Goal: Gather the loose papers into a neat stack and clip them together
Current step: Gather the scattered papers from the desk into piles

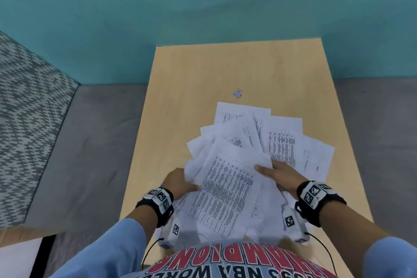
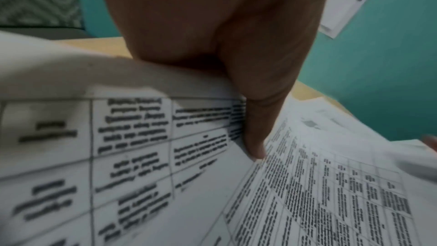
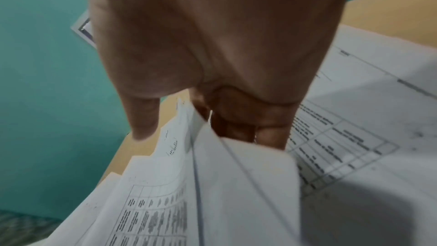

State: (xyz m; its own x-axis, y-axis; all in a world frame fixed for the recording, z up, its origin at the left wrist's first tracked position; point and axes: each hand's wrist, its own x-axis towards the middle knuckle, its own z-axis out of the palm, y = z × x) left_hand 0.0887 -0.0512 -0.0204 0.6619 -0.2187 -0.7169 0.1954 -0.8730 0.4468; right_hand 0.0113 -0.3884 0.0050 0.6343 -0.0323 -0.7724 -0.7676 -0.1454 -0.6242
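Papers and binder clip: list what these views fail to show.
- Printed text on the papers: blurred in all three views, unreadable.
- Left hand fingers: head view, tucked under the sheets.
- Right hand fingertips: right wrist view, behind the sheet edges.
- Binder clip: head view only, too small to show details.

White printed papers (image 1: 239,165), many bearing tables of black text, are fanned in a loose, uneven pile, the nearest sheets lifted and curled. A small pale binder clip (image 1: 237,93) is seen lying apart at 12 o'clock from the pile.
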